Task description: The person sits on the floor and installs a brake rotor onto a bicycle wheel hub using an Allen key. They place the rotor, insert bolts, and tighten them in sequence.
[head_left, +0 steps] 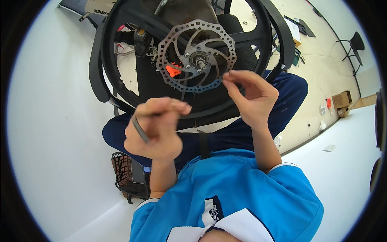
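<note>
My left hand is closed and smeared by motion, in front of the wheel's near rim. A thin grey L-shaped hex key sticks out of it, partly hidden by the fingers. My right hand is closed in a pinch, thumb against index finger, at the right edge of the brake disc. Whatever the pinch holds is too small to make out. The disc, silver with drilled holes, lies on the hub of a black spoked wheel. A threaded axle stands up at its middle, with several bolts round it.
Under the wheel is a black chair whose armrests flank it. An orange piece shows through the disc. A black wire basket stands at lower left. Cardboard boxes and scattered parts lie on the floor at right, with another chair behind.
</note>
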